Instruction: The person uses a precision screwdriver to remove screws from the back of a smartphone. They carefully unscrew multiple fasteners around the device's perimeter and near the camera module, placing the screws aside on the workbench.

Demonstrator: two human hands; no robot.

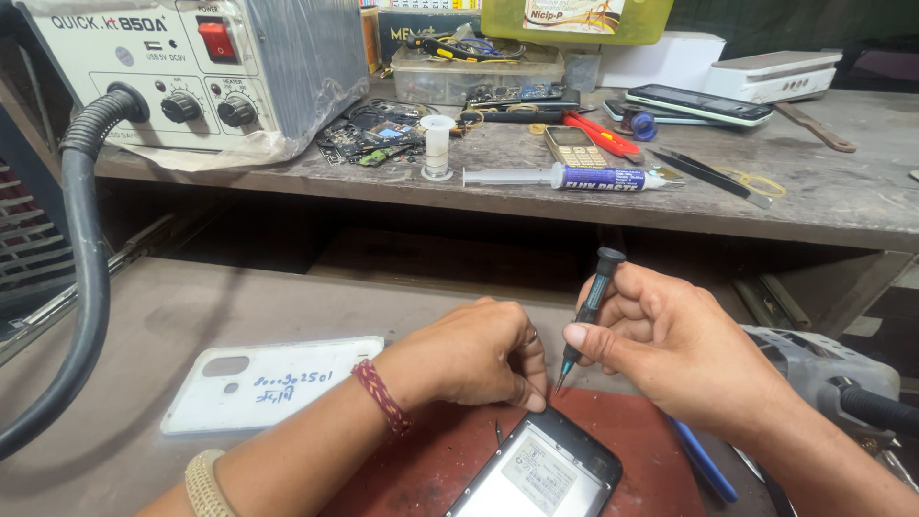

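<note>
My right hand grips a small black precision screwdriver held nearly upright, its tip pointing down at the top edge of an opened black phone. The phone lies back-up on a dark red mat at the bottom centre. My left hand rests curled on the mat, its fingertips pressed at the phone's top corner right beside the screwdriver tip. A red woven band circles my left wrist. A white phone back cover lies flat on the lower bench to the left of my left arm.
On the raised shelf: a hot-air rework station with black hose, syringe of paste, keypad phone, tweezers, circuit boards, clear box, smartphone. A grey tool lies right.
</note>
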